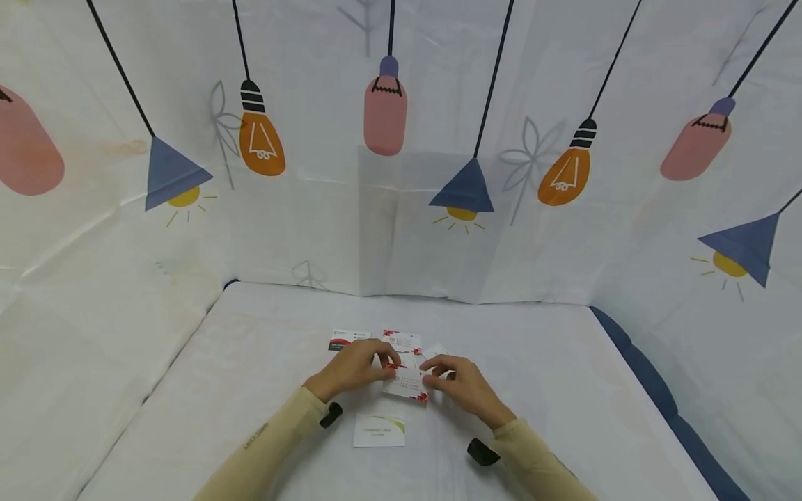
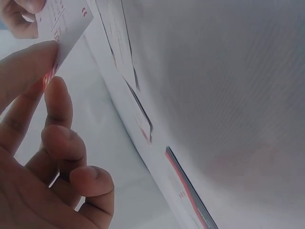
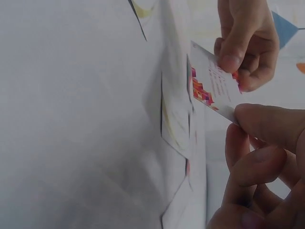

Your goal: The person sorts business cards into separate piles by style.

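Both hands hold one white business card (image 1: pixel 407 385) with red patterned corners, raised over the table. My left hand (image 1: pixel 357 365) pinches its left edge between thumb and forefinger; the other fingers curl loosely below, as the left wrist view shows. From the right side, my right hand (image 1: pixel 464 386) pinches the opposite edge with thumb and fingertip. Just beyond the held card lies another red-patterned card (image 1: pixel 402 341). A black, red and white card (image 1: pixel 348 338) is behind the left hand, partly covered by it. Beyond the right fingers, a pale card (image 1: pixel 436 349) shows only partly.
Nearer to me, a white card with a yellow-green curve (image 1: pixel 379 430) lies flat between the forearms. White cloth covers the table (image 1: pixel 532 362). A white curtain (image 1: pixel 313 229) printed with lamps hangs behind it, and a dark blue edge (image 1: pixel 651 383) runs along the right.
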A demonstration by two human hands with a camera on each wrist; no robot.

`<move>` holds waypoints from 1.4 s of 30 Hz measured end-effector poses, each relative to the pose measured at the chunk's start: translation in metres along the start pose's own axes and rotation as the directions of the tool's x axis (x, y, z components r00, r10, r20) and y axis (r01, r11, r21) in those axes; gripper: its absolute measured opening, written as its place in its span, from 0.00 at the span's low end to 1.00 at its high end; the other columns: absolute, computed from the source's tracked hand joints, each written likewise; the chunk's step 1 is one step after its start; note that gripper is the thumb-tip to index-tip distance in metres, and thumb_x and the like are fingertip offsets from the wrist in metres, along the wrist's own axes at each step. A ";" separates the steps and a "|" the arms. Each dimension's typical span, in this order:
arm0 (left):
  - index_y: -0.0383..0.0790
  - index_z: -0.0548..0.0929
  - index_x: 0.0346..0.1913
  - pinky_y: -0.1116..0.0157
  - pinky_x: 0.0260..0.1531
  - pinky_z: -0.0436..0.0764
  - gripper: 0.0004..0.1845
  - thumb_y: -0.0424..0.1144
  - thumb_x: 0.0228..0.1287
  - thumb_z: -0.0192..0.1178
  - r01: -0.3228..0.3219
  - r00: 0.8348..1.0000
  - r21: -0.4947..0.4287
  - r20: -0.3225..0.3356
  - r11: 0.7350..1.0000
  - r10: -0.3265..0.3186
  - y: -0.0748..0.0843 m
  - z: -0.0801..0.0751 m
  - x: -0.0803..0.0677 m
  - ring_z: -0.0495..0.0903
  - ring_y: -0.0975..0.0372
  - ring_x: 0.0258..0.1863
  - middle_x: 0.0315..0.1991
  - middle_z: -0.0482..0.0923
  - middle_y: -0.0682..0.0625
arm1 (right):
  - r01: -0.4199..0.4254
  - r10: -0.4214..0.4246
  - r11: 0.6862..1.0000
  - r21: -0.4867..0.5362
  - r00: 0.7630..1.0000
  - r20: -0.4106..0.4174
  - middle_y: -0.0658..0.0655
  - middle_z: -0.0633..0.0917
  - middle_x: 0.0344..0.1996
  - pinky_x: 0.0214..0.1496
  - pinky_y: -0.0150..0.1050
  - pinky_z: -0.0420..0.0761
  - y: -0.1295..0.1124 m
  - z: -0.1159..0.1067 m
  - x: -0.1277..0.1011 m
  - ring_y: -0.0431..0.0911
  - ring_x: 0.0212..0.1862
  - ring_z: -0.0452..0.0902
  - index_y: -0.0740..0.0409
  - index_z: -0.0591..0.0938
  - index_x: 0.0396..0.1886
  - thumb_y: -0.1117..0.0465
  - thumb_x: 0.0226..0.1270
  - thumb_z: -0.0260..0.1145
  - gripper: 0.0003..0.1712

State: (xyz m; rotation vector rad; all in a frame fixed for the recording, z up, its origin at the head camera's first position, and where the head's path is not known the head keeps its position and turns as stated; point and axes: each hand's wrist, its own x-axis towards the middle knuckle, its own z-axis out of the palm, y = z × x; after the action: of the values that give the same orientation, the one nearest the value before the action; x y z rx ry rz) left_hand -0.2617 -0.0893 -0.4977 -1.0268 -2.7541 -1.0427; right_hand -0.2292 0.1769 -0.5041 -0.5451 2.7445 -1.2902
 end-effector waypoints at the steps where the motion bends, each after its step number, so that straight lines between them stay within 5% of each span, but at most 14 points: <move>1: 0.54 0.87 0.42 0.66 0.35 0.73 0.08 0.40 0.62 0.73 0.003 1.000 -0.002 -0.002 1.000 -0.003 -0.001 -0.001 0.001 0.77 0.62 0.33 0.31 0.78 0.64 | -0.004 0.004 1.000 0.000 1.000 0.000 0.43 0.85 0.38 0.39 0.38 0.77 0.000 0.000 0.002 0.43 0.38 0.78 0.44 0.88 0.47 0.51 0.67 0.72 0.11; 20: 0.54 0.87 0.41 0.65 0.29 0.72 0.06 0.40 0.63 0.71 0.069 0.991 0.114 -0.119 0.991 -0.055 -0.019 -0.009 0.032 0.74 0.67 0.29 0.31 0.80 0.62 | 0.023 -0.024 0.998 -0.051 0.999 -0.030 0.46 0.87 0.40 0.44 0.44 0.80 0.000 -0.009 0.052 0.43 0.41 0.81 0.46 0.89 0.48 0.55 0.68 0.72 0.11; 30: 0.56 0.88 0.43 0.64 0.29 0.73 0.06 0.41 0.64 0.70 0.142 0.985 0.108 -0.116 0.984 -0.129 -0.030 -0.012 0.045 0.74 0.66 0.29 0.33 0.81 0.61 | -0.039 0.038 0.999 -0.027 0.999 -0.032 0.48 0.87 0.40 0.40 0.43 0.79 0.006 -0.008 0.070 0.45 0.45 0.81 0.45 0.89 0.49 0.54 0.68 0.71 0.11; 42: 0.52 0.88 0.43 0.61 0.31 0.74 0.06 0.39 0.65 0.69 0.177 0.980 0.114 -0.109 0.978 -0.164 -0.033 -0.016 0.059 0.75 0.64 0.29 0.34 0.83 0.55 | -0.056 0.055 0.998 -0.021 0.996 -0.070 0.49 0.88 0.41 0.46 0.47 0.79 0.009 -0.006 0.088 0.46 0.46 0.81 0.48 0.89 0.50 0.56 0.70 0.70 0.11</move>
State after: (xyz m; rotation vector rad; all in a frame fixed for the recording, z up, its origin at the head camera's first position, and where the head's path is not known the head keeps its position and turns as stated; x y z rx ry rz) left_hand -0.3308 -0.0834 -0.4899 -0.7134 -2.8235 -0.8995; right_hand -0.3147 0.1565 -0.4987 -0.4299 2.8119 -1.2912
